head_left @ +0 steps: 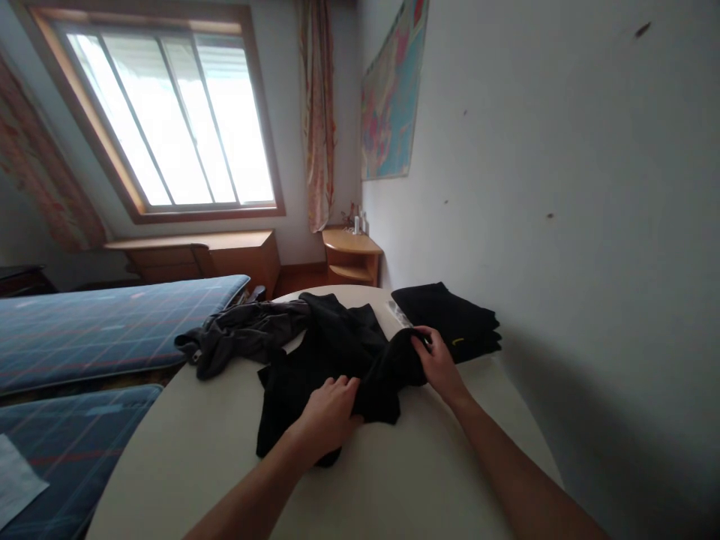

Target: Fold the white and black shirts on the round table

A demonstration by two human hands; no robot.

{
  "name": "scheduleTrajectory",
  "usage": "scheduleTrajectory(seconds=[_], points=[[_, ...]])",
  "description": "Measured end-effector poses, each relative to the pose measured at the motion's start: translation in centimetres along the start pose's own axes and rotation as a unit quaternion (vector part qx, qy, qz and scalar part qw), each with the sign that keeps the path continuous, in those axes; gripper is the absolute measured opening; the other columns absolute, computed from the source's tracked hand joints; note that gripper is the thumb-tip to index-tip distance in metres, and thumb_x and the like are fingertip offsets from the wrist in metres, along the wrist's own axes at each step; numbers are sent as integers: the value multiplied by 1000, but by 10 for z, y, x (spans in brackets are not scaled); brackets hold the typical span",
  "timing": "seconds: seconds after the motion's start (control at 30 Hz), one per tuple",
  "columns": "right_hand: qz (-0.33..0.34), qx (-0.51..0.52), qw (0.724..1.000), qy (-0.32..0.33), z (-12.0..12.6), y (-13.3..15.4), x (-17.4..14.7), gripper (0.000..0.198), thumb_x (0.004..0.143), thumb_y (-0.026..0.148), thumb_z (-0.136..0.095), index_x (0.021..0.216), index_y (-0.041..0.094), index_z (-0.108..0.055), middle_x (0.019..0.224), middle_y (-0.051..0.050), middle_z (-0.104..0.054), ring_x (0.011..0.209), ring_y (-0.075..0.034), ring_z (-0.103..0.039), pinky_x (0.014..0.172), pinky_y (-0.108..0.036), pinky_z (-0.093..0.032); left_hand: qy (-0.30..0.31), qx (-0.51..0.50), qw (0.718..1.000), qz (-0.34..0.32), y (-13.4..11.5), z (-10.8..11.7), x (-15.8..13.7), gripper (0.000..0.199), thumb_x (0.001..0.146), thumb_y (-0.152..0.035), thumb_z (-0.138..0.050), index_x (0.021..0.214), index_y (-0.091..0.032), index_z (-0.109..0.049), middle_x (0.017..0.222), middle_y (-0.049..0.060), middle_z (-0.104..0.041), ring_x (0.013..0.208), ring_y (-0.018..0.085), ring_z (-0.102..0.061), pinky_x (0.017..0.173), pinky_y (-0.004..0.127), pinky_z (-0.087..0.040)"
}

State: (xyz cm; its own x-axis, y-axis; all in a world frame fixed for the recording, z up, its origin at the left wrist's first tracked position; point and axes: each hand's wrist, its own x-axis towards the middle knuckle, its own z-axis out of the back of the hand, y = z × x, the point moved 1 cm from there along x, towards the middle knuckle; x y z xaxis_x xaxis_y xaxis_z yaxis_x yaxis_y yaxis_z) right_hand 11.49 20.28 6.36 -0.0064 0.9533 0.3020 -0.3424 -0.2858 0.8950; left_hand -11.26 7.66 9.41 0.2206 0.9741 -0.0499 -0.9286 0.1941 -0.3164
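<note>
A rumpled black garment (337,337) lies spread on the round pale table (185,450); its exact kind is hidden by the folds. My left hand (331,411) is closed on its near edge, with the fingertips curled over the cloth. Pinched between the thumb and fingers of my right hand (437,363) is the garment's right-hand part, raised a little off the table. Just beyond that hand sits a stack of folded black clothes (450,319) with a small yellow mark. A crumpled dark grey garment (244,330) rests left of the black one, close against it.
The white wall (590,247) stands close on the right of the table. Blue plaid mattresses (112,322) lie to the left, with a white sheet-like item (16,480) on the nearer one. A wooden corner shelf (354,244) and a long desk (241,244) are under the window side.
</note>
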Motion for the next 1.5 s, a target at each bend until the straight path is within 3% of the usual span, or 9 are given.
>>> scheduleTrajectory(seconds=[0.17, 0.3, 0.43, 0.6, 0.73, 0.93, 1.13, 1.33, 1.5], points=[[82, -36, 990, 111, -6, 7, -8, 44, 94, 46, -44, 130, 25, -58, 140, -8, -57, 129, -26, -53, 109, -43, -41, 110, -38, 992, -56, -3, 17, -6, 17, 85, -27, -59, 99, -20, -67, 94, 9, -73, 88, 30, -70, 74, 34, -51], [140, -68, 942, 296, -10, 26, -25, 45, 93, 54, -51, 126, 26, -64, 146, -7, -52, 138, -28, -44, 115, -47, -33, 267, -206, 928, -158, 1, 46, -14, 16, 87, -33, -58, 92, -21, -66, 84, -1, -70, 74, 18, -64, 64, 24, -47], [115, -37, 909, 398, -10, 36, -35, 50, 97, 60, -41, 118, 24, -70, 124, -5, -68, 122, -29, -57, 107, -45, -41, 109, -246, 956, -117, 16, 62, -8, 23, 89, -39, -56, 96, -20, -66, 88, 0, -69, 79, 18, -62, 70, 25, -47], [107, -35, 928, 354, -9, 35, -34, 54, 92, 61, -53, 125, 21, -64, 121, -7, -69, 108, -29, -64, 95, -39, -48, -113, -223, 968, -24, 37, 48, 14, 25, 88, -38, -53, 100, -19, -65, 95, 6, -72, 89, 23, -64, 81, 32, -47], [116, -69, 936, 325, -15, 32, -30, 41, 89, 55, -58, 103, 18, -69, 98, -6, -74, 91, -28, -67, 81, -36, -50, -62, -221, 973, -23, 39, 38, 16, 38, 89, -42, -54, 119, -20, -61, 106, 7, -72, 98, 25, -66, 87, 34, -49], [83, -65, 979, 177, -14, 14, -16, 42, 96, 53, -42, 104, 19, -67, 101, -9, -72, 100, -30, -64, 91, -42, -47, 85, -159, 984, -14, 38, 39, 1, 116, 64, -53, -80, 157, -16, -21, 153, 17, -42, 136, 34, -47, 113, 41, -35], [63, -55, 976, 199, -9, 9, -11, 45, 95, 54, -43, 111, 20, -66, 109, -9, -71, 103, -29, -63, 95, -42, -46, 103, -56, 992, -47, 44, 33, 5, 58, 80, -18, -53, 138, -12, -52, 126, 17, -66, 117, 32, -62, 101, 40, -46], [-14, -50, 944, 324, 5, 18, -14, 49, 91, 62, -47, 91, 19, -70, 93, -4, -73, 90, -27, -66, 83, -38, -51, 200, -151, 964, -85, 49, 42, 4, 39, 76, -16, -50, 110, -20, -68, 110, 4, -74, 101, 26, -67, 90, 33, -50], [-53, 46, 980, 185, 10, 10, -2, 44, 88, 58, -52, 103, 21, -69, 101, -6, -74, 100, -28, -66, 91, -40, -51, -42, -250, 967, 9, 62, 54, 15, 46, 87, -45, -47, 121, -17, -61, 110, 8, -71, 99, 25, -66, 88, 34, -51]])
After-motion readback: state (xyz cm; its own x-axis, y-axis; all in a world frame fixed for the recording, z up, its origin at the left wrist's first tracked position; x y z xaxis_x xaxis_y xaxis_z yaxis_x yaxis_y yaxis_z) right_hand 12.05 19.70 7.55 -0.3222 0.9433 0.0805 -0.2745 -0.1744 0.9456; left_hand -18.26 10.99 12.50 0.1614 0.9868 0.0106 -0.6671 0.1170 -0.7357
